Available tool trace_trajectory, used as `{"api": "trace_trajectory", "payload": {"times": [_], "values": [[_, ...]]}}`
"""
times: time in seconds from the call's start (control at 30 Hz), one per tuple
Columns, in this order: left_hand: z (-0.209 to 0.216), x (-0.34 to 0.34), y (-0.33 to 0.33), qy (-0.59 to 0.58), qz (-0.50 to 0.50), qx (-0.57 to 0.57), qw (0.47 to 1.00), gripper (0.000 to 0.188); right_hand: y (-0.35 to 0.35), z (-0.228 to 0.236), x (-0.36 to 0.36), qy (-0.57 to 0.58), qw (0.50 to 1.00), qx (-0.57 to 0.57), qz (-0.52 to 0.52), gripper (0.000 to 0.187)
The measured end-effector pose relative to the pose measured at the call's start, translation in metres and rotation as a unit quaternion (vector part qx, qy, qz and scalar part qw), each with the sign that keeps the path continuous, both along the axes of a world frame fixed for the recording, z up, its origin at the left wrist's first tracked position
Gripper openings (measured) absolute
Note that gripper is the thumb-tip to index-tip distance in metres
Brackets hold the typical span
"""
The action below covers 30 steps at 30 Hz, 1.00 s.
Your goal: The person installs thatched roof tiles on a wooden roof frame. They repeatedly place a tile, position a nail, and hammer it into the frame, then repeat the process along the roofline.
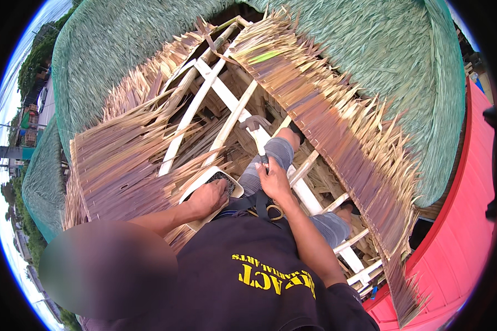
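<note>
My right hand (274,180) is closed around the dark grip of a hammer (254,123), whose grey head points away from me above a white slat. With curled fingers, my left hand (205,199) reaches into a cut-open whitish plastic container (238,191) that holds a pile of dark nails (218,176). Its fingertips are hidden among the nails, so what they pinch does not show. The container sits by my lap, beside the left thatch panel (116,176). My legs in grey striped shorts (280,150) straddle the white roof slats (221,91).
A long thatch panel (320,127) slopes down along my right. Gaps between bamboo poles (176,99) and slats open to the inside below. Green netting (381,60) covers the thatch at the far side. A red metal roof (447,248) lies to the right, with a street far left.
</note>
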<state>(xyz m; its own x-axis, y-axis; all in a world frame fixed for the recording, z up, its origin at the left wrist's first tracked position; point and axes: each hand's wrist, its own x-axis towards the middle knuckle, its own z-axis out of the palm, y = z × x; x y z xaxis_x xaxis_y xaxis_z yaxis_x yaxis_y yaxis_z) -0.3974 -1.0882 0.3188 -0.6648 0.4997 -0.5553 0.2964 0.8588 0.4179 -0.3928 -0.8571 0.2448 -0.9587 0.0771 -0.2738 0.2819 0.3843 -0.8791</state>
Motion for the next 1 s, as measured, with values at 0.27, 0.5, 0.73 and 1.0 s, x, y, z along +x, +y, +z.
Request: {"api": "trace_trajectory", "payload": {"times": [0.27,0.5,0.73,1.0], "values": [[0.005,-0.043,0.039,-0.198,0.446,0.427,0.761,0.017,-0.005,0.047,-0.015,0.011,0.991,-0.132,0.003,0.041],[0.003,-0.118,0.082,-0.32,0.559,0.452,0.617,0.016,-0.001,0.054,-0.088,0.097,0.968,-0.214,-0.085,0.027],[-0.063,-0.169,0.112,-0.403,0.587,0.477,0.515,0.012,0.006,-0.005,-0.157,0.042,0.958,-0.231,-0.165,0.014],[-0.246,-0.35,0.101,-0.071,0.53,0.454,0.713,0.004,0.048,-0.137,-0.268,-0.12,0.967,-0.148,-0.17,0.018]]}}
